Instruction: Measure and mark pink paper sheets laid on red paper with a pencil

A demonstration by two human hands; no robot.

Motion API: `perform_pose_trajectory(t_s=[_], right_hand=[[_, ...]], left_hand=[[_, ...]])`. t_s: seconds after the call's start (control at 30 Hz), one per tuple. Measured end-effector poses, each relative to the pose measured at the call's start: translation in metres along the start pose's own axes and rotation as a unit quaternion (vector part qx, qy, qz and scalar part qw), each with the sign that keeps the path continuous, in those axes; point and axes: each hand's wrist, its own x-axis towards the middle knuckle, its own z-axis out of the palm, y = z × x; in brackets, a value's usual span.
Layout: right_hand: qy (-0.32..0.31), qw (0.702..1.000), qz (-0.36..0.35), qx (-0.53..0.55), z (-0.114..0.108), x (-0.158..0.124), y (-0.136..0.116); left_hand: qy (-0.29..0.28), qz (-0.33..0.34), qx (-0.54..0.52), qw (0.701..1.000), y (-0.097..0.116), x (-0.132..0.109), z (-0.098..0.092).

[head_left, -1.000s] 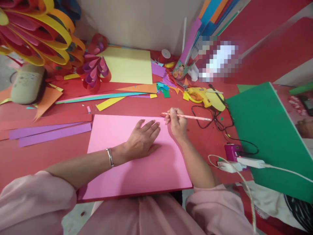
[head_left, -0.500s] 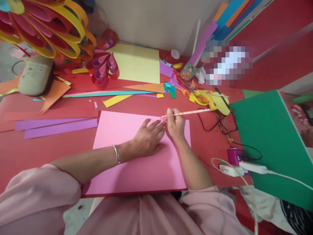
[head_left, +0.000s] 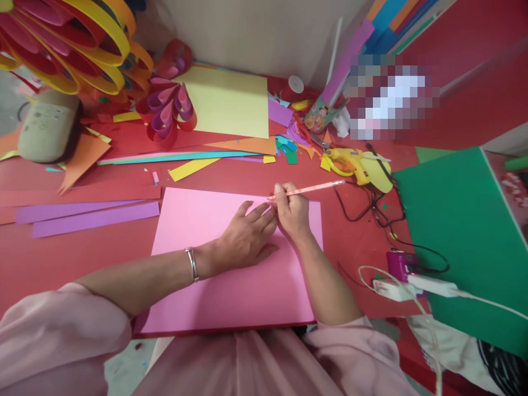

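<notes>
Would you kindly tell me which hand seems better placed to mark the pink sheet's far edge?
Probably the right hand: it holds the pencil, with the tip near that edge of the pink sheet. The left hand lies palm down on the sheet.

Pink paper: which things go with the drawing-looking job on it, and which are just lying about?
Seem part of the job:
- pink paper, under the left hand
- pencil, held in the right hand

Seem just lying about:
- yellow glue gun
- purple strips
- pale yellow sheet
- green sheet
</notes>
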Motion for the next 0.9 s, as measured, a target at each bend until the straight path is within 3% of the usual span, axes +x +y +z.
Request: perform_pose_trajectory(t_s=[0.9], right_hand=[[-0.006,1.0,-0.006,-0.015,0.0015,0.0012,-0.0011]], left_hand=[[0.013,0.003,-0.008,1.0,-0.0009,-0.0004,0.0017]])
